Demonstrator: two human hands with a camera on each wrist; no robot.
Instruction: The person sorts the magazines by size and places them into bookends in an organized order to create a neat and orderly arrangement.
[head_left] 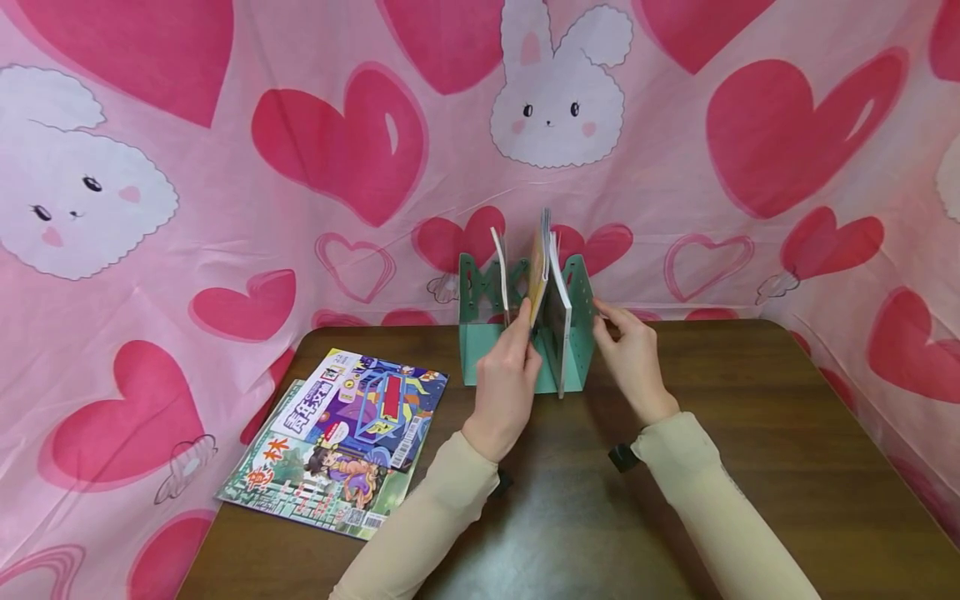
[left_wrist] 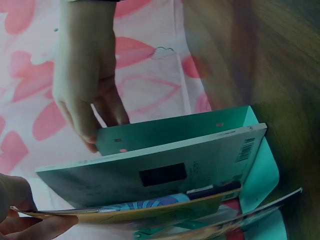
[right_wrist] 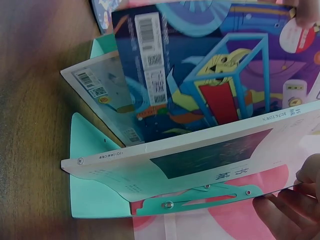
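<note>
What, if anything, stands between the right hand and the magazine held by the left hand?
The white-spined book does: it stands in the green rack between that magazine and the side panel, whose edge the right hand grips.

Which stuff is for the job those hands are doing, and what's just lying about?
For the job:
left hand, holding a colourful magazine
right hand, pinching the green rack
white book and thinner book, standing inside

Just lying about or background:
magazine pile on the table, untouched, maybe for later
pink cloth behind

Green rack, blue-and-purple held magazine, brown table, pink heart-patterned backdrop
</note>
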